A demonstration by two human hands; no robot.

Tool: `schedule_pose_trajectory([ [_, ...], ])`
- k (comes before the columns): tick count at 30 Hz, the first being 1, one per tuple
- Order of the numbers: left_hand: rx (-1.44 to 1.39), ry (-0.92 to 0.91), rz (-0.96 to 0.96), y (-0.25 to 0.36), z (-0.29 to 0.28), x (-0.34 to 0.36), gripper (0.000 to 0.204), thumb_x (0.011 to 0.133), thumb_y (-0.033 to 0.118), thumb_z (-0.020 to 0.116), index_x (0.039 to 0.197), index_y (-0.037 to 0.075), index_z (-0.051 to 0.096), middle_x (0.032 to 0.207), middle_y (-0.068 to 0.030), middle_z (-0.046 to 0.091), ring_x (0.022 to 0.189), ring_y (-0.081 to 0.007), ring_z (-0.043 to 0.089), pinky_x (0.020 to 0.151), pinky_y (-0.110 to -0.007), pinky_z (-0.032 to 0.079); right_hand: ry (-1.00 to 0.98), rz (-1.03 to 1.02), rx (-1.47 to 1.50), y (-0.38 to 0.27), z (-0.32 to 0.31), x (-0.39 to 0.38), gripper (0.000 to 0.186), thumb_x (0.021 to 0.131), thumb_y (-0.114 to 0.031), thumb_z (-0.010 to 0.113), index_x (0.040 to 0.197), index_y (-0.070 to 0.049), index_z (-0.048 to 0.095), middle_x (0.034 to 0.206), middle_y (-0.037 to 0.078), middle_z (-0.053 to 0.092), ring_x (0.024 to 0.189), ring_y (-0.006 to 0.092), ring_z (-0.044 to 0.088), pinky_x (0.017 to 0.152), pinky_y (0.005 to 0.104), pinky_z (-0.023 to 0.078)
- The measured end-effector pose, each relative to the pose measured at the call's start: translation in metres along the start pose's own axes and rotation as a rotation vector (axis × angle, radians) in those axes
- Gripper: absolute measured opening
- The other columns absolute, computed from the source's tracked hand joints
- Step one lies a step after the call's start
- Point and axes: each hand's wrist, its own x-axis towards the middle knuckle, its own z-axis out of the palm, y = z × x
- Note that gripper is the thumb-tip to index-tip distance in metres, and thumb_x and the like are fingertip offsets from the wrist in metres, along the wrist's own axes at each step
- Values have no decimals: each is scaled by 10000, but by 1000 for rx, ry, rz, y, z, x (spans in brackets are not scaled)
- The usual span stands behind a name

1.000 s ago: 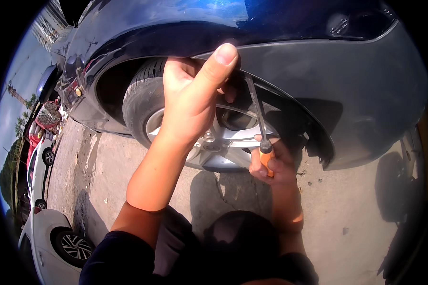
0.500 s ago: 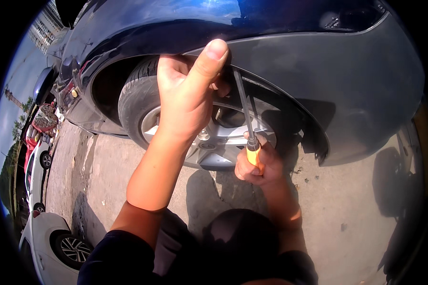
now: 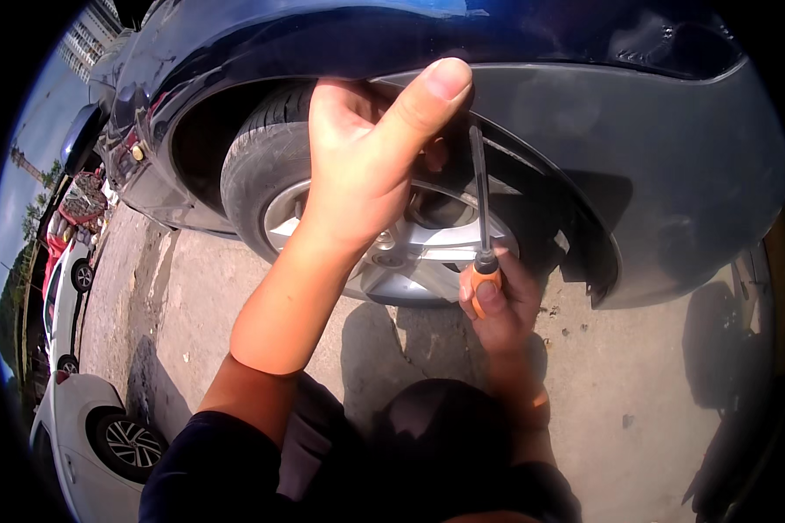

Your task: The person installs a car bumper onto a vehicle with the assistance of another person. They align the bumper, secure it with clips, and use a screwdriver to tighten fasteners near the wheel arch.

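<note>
My left hand (image 3: 366, 161) is hooked over the lower edge of the wheel arch, its thumb up against the outside and its other fingers curled underneath, partly hidden. The arch edge runs between the dark blue fender (image 3: 340, 48) and the grey bumper (image 3: 619, 148). In my right hand (image 3: 508, 305) is a screwdriver (image 3: 486, 283) with an orange handle, its long shaft pointing upward. The shaft's upper end is just right of my left fingers, close under the bumper edge; whether it touches anything I cannot tell. Behind both hands stand the tyre (image 3: 257, 179) and the silver wheel rim (image 3: 419, 283).
A dark wheel arch liner (image 3: 584, 248) hangs behind the bumper edge at right. Concrete ground (image 3: 209, 288) lies below the car. White cars (image 3: 78, 427) are parked at far left, and my knee (image 3: 445, 427) is near the bottom middle.
My left hand has slid right along the arch edge. My right hand has moved right too, and the screwdriver now stands more upright. The view has shifted slightly.
</note>
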Motion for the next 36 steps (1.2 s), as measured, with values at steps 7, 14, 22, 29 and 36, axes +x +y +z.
schedule_pose_trajectory([
  [7, 77, -36, 42, -2, -9, 2, 384, 841, 301, 786, 1003, 8, 597, 763, -27, 629, 595, -83, 591, 547, -238, 523, -243, 278, 386, -7, -22, 13, 546, 906, -207, 663, 1355, 35, 468, 824, 149, 619, 548, 119, 508, 475, 219, 395],
  [14, 42, 19, 58, -18, -18, 0, 401, 822, 288, 806, 994, -13, 602, 769, -46, 641, 604, -101, 620, 533, -244, 555, 102, -668, -1166, -7, 1, 12, 521, 854, -99, 708, 1314, 57, 517, 904, 159, 659, 717, 188, 630, 581, 252, 481],
  [22, -15, -29, 25, -22, -19, 1, 426, 820, 320, 806, 958, -29, 604, 755, -57, 639, 603, -131, 625, 511, -240, 520, -252, 301, 542, 5, -24, 7, 622, 918, -289, 674, 1391, 47, 451, 821, 147, 641, 577, 106, 519, 495, 208, 386],
  [29, -151, 50, -32, -8, -7, -13, 482, 825, 152, 801, 1169, -17, 509, 817, -57, 623, 582, -72, 565, 476, -195, 440, 125, -373, -897, -16, -5, 3, 489, 871, -190, 724, 1253, 64, 555, 859, 147, 666, 663, 180, 620, 582, 265, 489],
  [36, 61, 9, -42, -4, -49, -47, 213, 1002, 286, 555, 1033, 85, 489, 697, 23, 396, 579, -81, 407, 477, -243, 407, 78, -76, -488, -14, -17, 6, 466, 878, -287, 708, 1175, 62, 624, 760, 127, 643, 641, 172, 612, 548, 262, 465],
])
